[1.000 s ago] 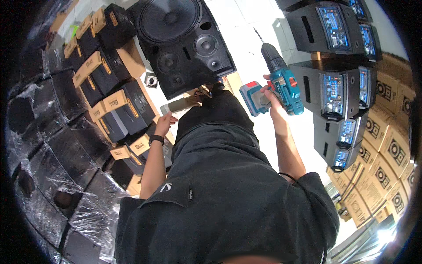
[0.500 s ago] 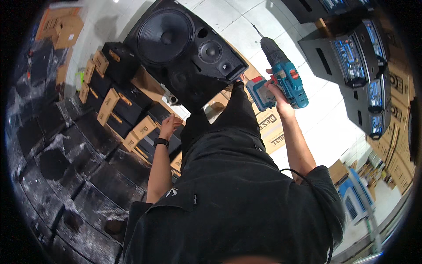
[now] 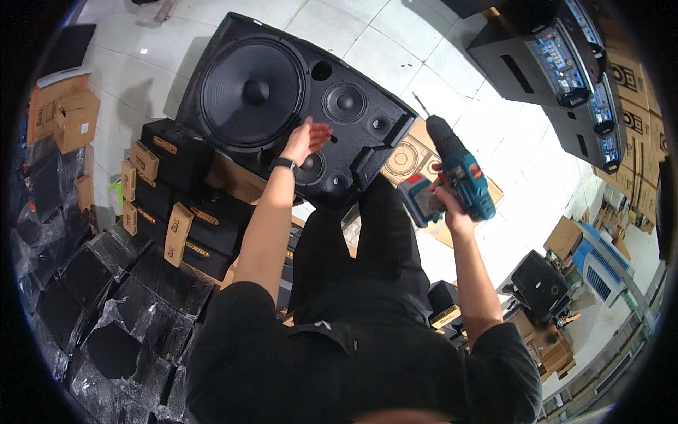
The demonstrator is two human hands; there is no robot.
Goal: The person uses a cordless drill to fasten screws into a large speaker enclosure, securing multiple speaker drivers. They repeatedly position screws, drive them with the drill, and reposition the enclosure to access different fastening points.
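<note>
Lettering (image 3: 171, 251) on tan strip (image 3: 180, 222); orange logo (image 3: 165, 145) on black box (image 3: 185, 168).

2 hands (image 3: 307, 141), 1 cdls drill (image 3: 463, 175), 1 lg spkr cab (image 3: 275, 92)

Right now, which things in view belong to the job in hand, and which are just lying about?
Seem to belong:
cordless drill, gripped in the right hand;
large black speaker cabinet, beneath the open left hand, contact unclear.

Seem just lying about:
plastic-wrapped black stack, lower left;
cabinets with blue panels, upper right;
blue-and-white unit, right.
</note>
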